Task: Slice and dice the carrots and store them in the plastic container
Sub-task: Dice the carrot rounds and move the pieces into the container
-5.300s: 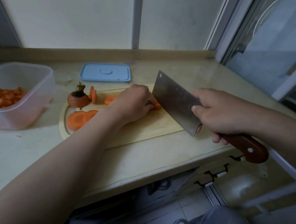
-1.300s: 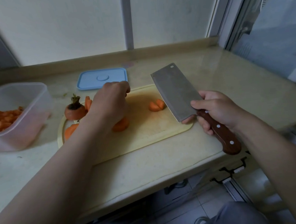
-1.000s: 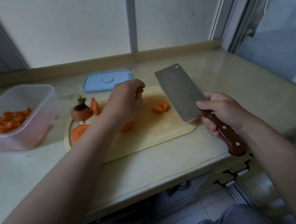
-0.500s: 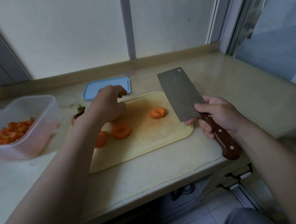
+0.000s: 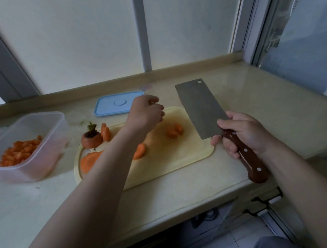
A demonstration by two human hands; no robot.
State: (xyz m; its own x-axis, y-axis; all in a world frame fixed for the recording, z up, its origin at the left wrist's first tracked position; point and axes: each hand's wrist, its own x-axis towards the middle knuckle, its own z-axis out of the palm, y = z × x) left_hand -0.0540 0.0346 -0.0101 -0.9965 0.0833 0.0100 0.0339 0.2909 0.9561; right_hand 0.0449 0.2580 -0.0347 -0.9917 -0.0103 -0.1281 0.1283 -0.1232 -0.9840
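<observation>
Grips the cleaver (image 5: 199, 108) by its wooden handle in the right hand (image 5: 239, 132), right of centre, fingers wrapped round, blade raised with its flat side up over the right end of the cutting board (image 5: 172, 163). Holds the left hand (image 5: 144, 113) above the board's far edge, just above centre, fingers curled downward (cannot tell whether anything sits inside them).

Shows carrot in several lots on the board: a carrot top (image 5: 91, 139) with its stalk at the left end, upright slices (image 5: 105, 131) leaning just beside it, a large flat slice (image 5: 88, 161) below, a half-hidden slice (image 5: 140, 151) against the forearm, and cut pieces (image 5: 174, 131) near the blade.

Shows the plastic container (image 5: 45, 125) at centre left on the counter (image 5: 256, 99), open, with diced carrot (image 5: 17, 153) inside, and a blue lid (image 5: 115, 104) flat beyond the board.
</observation>
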